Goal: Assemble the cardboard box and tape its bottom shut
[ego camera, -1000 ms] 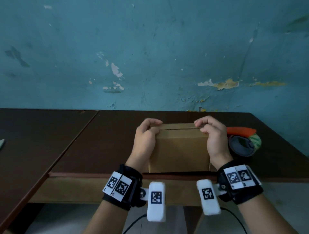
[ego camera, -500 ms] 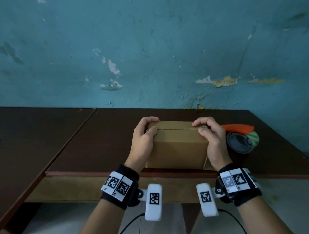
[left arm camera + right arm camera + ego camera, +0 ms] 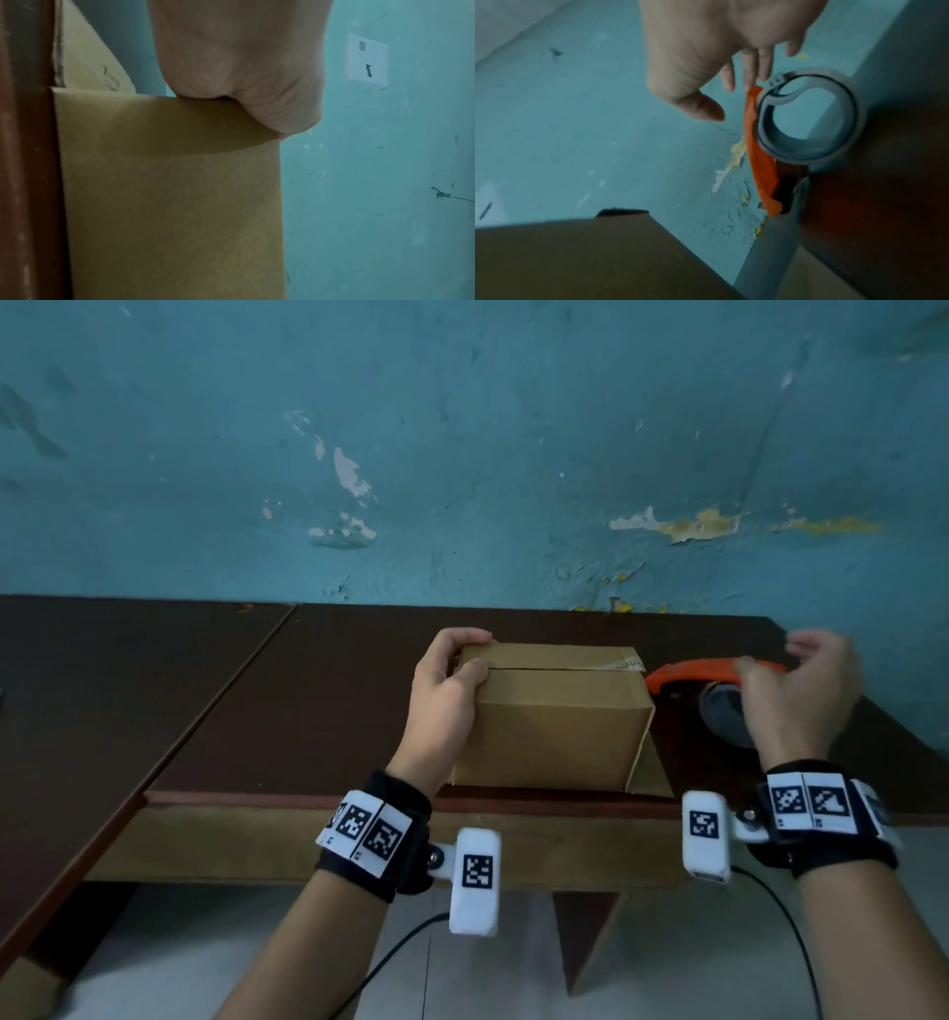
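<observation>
From the head view, the cardboard box (image 3: 552,711) stands on the counter (image 3: 308,711) near its front edge, with its two upper flaps folded shut and meeting in a seam that is not yet taped across; a scrap of tape (image 3: 624,664) shows at the box's far right corner. The left hand (image 3: 444,695) curls over the box's left end, thumb on the seam and fingers hooked over the far flap. The right hand (image 3: 801,695) is off the box, to its right, spread open and blurred above the orange tape dispenser (image 3: 719,680), holding nothing. With only one end pinned, the flaps could spring up at the box's right end, and the seam would then gape under the tape.

In the left wrist view, the heel of the left hand (image 3: 244,71) presses on the box's (image 3: 169,203) edge, and a loose lower flap (image 3: 87,60) sticks out beyond the box. That flap could catch on the counter if the box slides.

In the right wrist view, the right hand's (image 3: 718,40) fingers are straight and loose, their tips just beside the dispenser's (image 3: 762,152) orange handle, nothing grasped. The dispenser lies on its side right of the box (image 3: 577,259); a hurried grab could knock it further off or put fingers near its cutting edge, which cannot be made out here.
</observation>
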### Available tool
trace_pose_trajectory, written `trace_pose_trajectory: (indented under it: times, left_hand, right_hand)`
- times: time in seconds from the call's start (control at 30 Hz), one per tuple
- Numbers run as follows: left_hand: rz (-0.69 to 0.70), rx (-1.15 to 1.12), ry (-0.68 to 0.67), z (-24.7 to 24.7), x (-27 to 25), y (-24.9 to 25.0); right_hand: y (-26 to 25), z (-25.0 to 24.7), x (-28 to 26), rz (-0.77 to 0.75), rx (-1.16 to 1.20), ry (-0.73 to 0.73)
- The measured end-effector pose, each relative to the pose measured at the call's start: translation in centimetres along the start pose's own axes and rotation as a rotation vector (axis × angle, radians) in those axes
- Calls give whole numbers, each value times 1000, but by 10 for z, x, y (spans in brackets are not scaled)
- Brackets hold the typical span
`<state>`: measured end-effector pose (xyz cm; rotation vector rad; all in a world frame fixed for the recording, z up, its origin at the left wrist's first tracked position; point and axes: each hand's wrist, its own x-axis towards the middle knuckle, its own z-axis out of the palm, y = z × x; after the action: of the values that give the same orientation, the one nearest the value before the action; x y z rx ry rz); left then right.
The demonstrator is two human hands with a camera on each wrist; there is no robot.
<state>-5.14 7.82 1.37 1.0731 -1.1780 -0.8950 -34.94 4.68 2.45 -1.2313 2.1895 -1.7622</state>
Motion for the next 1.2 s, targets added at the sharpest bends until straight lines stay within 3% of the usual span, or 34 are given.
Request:
trace_pose_trajectory:
  times: [0.1, 0.33, 0.57, 0.7, 0.87, 1.07, 1.2]
  left_hand:
    - [-21, -9, 3, 0, 0, 1]
    - [-44, -21, 18, 2, -2, 4]
    - [-46, -11, 5, 1, -3, 6]
    - [-49, -11, 3, 1, -3, 6]
    - [-53, -21, 0, 2, -3, 5]
    - [-58, -39, -28, 3, -5, 5]
    - [-60, -49, -14, 5, -5, 2]
  right_hand:
    - [7, 4, -5, 191, 22, -91]
    - [21, 10, -7, 314, -60, -69]
    - [13, 7, 7, 280, 192, 40]
    - [-9, -5, 14, 309, 501, 150]
    - [-48, -16, 3, 212, 698, -14]
    - [-90, 2, -38, 24, 838, -450]
    - [-109, 25, -68, -43, 856, -637]
